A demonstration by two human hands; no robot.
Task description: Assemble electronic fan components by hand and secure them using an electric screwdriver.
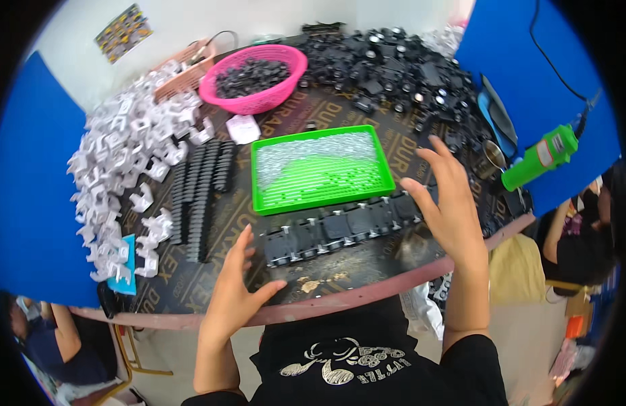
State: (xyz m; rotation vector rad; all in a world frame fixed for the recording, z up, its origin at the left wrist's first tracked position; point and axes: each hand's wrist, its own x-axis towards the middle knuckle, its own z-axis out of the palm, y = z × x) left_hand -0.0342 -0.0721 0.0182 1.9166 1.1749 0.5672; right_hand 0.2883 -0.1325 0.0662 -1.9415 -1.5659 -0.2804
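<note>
At your left, a heap of white clips [133, 125] lies loose on the table [218, 281], apart from the row; beside it, dark ridged strips [199, 196] lie in columns; behind, a pink basket [286, 82] holds small black parts [249, 78]; none of these is in your hands.

Your left hand [232, 291] is spread, thumb away from the fingers, holding nothing; it hovers near the left end of the row of black blocks [337, 227]; that row lies between your hands, along the near side of the green tray [323, 207], with silver bits showing among the blocks; the tray has plenty of silver pins [313, 150], banked toward its far side.

Your right hand [452, 206] is also spread and holds nothing, near the row's right end; whether its thumb touches anything, you cannot tell from here.

Beyond it sits a big pile of black pieces [394, 68]; far right, a green-handled tool [540, 159] stands unheld; the lining-up looks largely done, I judge, while the stock left around you suggests much more remains.
</note>
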